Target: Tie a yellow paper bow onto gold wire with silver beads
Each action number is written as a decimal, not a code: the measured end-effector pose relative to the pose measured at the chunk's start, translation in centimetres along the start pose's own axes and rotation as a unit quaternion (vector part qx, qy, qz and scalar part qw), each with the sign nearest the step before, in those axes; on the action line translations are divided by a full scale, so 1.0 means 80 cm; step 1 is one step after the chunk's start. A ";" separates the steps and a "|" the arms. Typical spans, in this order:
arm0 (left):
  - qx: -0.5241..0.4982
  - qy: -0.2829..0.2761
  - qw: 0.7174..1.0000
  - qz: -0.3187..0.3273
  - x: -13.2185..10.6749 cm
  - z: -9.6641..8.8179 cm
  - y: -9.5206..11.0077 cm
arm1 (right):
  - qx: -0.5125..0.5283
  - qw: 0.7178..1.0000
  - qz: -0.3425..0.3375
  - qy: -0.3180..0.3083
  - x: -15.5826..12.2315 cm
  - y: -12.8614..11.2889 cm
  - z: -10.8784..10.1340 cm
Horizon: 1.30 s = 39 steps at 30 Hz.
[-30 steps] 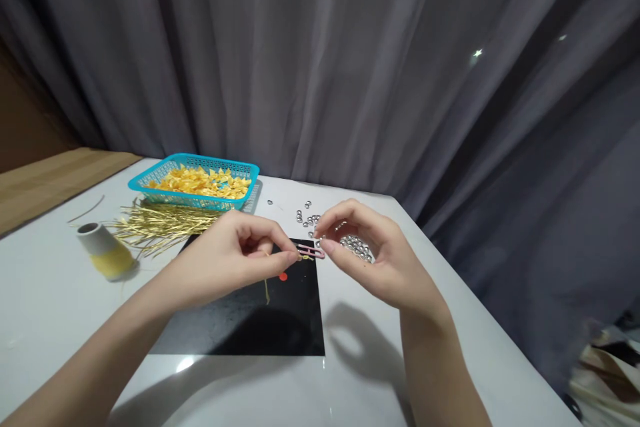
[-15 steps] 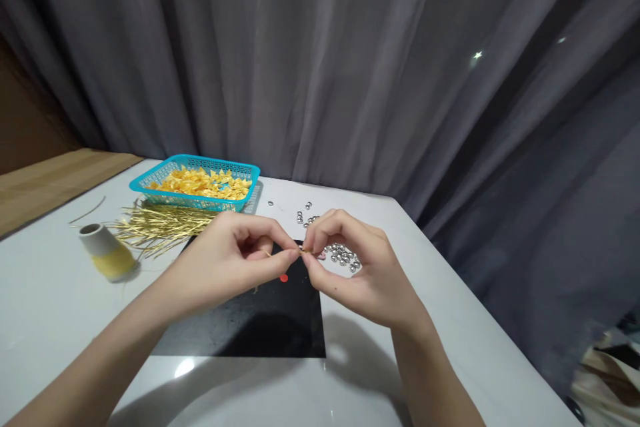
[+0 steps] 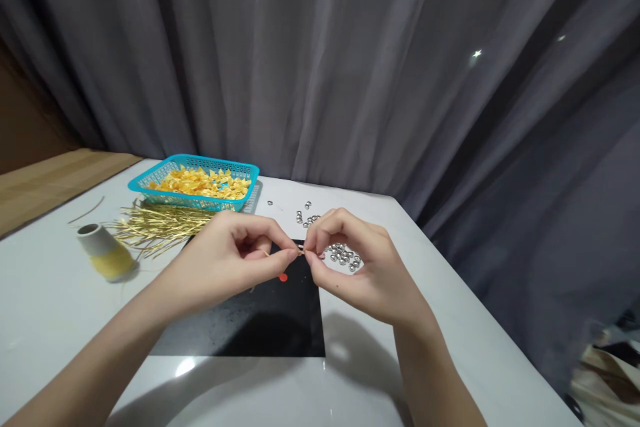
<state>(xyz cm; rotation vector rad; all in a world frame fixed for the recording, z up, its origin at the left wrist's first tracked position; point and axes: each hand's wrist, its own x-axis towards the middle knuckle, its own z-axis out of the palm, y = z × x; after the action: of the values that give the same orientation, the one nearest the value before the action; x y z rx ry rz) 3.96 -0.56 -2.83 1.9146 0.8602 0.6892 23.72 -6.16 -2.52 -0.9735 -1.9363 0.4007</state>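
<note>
My left hand [image 3: 230,257] and my right hand [image 3: 357,267] meet above the far edge of a black square mat [image 3: 270,320]. Their fingertips pinch a short gold strand [image 3: 300,251]. A sliver of a small pink object [image 3: 321,256] shows beneath my right fingers, mostly hidden. Silver beads [image 3: 343,255] lie just beyond my right hand, with a looser group of silver beads [image 3: 307,219] farther back. A red dot [image 3: 283,277] sits on the mat below my left fingertips.
A turquoise plastic basket [image 3: 240,170] of orange-yellow pieces [image 3: 200,181] stands at the back. Gold strips [image 3: 155,230] lie fanned before it, beside a yellow thread spool [image 3: 106,255], all on a white table [image 3: 60,307]. Grey curtains [image 3: 320,67] hang behind.
Compared with a second ago, my hands have closed together and my right hand has moved left, covering most of the pink object. Little has changed in the last half second.
</note>
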 end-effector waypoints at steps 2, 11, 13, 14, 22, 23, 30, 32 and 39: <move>0.001 -0.001 1.000 0.001 0.000 0.000 -0.001 | -0.002 1.000 -0.001 -0.001 0.000 0.000 -0.002; -0.024 -0.007 1.000 0.014 0.003 -0.002 -0.004 | -0.021 0.999 -0.024 -0.009 0.002 -0.005 -0.004; -0.025 -0.008 1.000 0.017 0.003 -0.002 -0.003 | -0.016 1.000 -0.018 -0.008 0.002 -0.004 -0.002; -0.024 -0.009 1.000 0.017 0.003 -0.002 -0.002 | -0.015 1.000 -0.016 -0.006 0.002 -0.004 -0.001; -0.017 -0.010 1.000 0.013 0.003 -0.003 -0.001 | -0.007 1.000 -0.015 0.006 0.000 -0.001 0.002; -0.018 -0.009 1.000 0.013 0.003 -0.004 -0.001 | -0.006 1.000 -0.015 0.008 0.000 -0.001 0.003; -0.020 -0.004 1.000 0.017 0.003 -0.004 -0.008 | -0.023 0.999 -0.020 0.009 -0.001 0.001 0.000; -0.019 -0.002 1.000 0.016 0.002 -0.005 -0.009 | -0.030 0.999 -0.026 0.009 -0.001 0.000 -0.002; -0.023 -0.003 1.000 0.021 0.003 -0.004 -0.006 | -0.038 0.999 -0.038 0.008 -0.001 -0.001 -0.001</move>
<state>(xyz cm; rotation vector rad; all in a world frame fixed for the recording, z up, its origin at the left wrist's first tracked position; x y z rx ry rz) 3.74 -0.05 -3.13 1.8972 0.7949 0.7216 23.79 -6.26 -2.44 -0.9444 -1.9790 0.2770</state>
